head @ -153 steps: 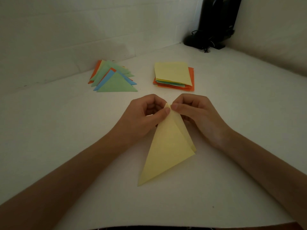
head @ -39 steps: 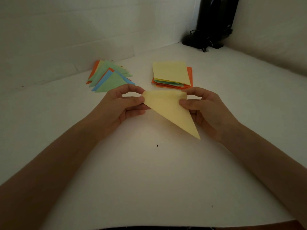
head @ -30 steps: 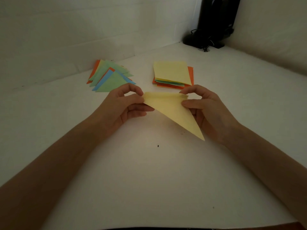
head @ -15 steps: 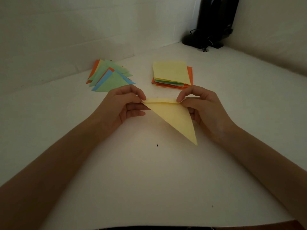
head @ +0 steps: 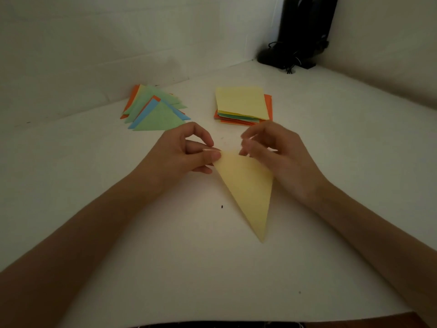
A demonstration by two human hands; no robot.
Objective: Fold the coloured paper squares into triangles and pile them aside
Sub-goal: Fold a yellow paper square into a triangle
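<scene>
A folded yellow triangle (head: 248, 185) lies in the middle of the white table (head: 189, 268), its long point towards me. My left hand (head: 179, 157) pinches its upper left corner between thumb and fingers. My right hand (head: 279, 157) is blurred, with its fingers curled, and its fingertips meet the triangle's top edge. The paper's right side runs under that hand. A pile of folded triangles (head: 153, 110) in green, blue and orange lies at the back left. The stack of unfolded squares (head: 241, 105), yellow on top, sits at the back centre.
White walls close the table at the back and right. A black stand with cables (head: 300, 31) fills the far right corner. The table's front edge runs along the bottom of the view.
The triangle has turned so its long point hangs straighter towards me. Both hands have drawn closer together at its top, and the right hand has slid left along the top edge.
</scene>
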